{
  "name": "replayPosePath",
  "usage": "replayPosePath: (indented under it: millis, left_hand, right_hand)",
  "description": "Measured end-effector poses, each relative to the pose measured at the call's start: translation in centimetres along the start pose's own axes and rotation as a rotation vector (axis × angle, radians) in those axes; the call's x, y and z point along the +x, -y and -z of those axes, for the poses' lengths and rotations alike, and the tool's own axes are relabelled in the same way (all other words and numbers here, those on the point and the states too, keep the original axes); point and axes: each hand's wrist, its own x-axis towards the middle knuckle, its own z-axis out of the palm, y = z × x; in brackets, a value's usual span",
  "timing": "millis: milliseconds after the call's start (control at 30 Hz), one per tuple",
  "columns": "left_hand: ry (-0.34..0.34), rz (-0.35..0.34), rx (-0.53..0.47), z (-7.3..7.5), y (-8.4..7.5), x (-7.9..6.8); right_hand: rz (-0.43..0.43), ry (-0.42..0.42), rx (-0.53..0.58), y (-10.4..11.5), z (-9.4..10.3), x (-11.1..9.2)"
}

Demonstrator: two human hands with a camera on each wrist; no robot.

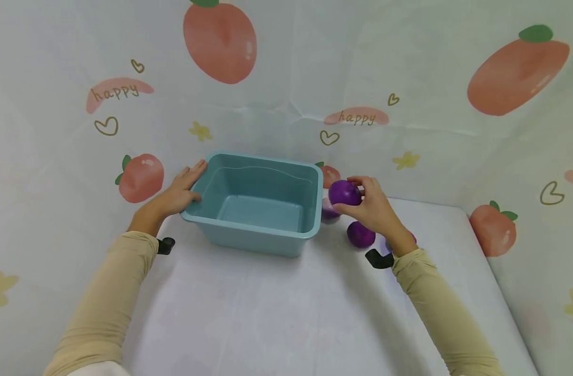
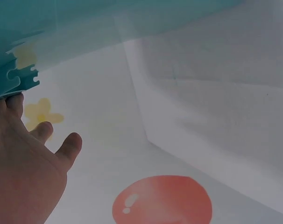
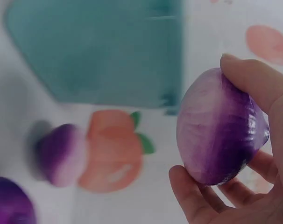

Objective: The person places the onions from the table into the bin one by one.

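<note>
A purple onion [image 1: 344, 192], pale on one side, is held between the thumb and fingers of my right hand [image 1: 373, 206], raised just right of a teal plastic basin [image 1: 255, 245]. The right wrist view shows the held onion [image 3: 221, 128] close up, its nub facing the palm. My left hand [image 1: 175, 193] grips the basin's left rim, thumb over the edge and fingers along the outside. In the left wrist view, some fingers of the left hand [image 2: 27, 163] stick out below the rim. No objects show inside the basin.
On the white-covered table [image 1: 248, 313] right of the basin lie another onion [image 1: 330, 211] behind the right hand, a darker onion [image 1: 361, 235], and a purple item [image 1: 412, 237] mostly hidden by the right wrist. A fruit-printed cloth [image 1: 286, 78] stands behind.
</note>
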Motion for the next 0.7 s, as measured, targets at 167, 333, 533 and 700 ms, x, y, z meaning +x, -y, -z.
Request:
replayPosePath:
  millis: [167,333,533,700]
  left_hand:
    - [-0.003,0.007,-0.009,0.1,0.1,0.0]
    - [-0.009,0.010,0.014,0.0,0.4,0.0]
    - [-0.022,0.009,0.069,-0.1,0.1,-0.1]
    - [-0.032,0.014,0.091,-0.2,-0.1,-0.2]
  right_hand:
    - [0.064,0.040,0.054,3.2,0.7,2.6]
    - [0.122,0.105,0.081,6.2,-0.1,5.1]
    - [0.175,0.165,0.107,8.7,-2.6,8.0]
    - [0.204,0.200,0.121,9.8,-5.5,10.0]
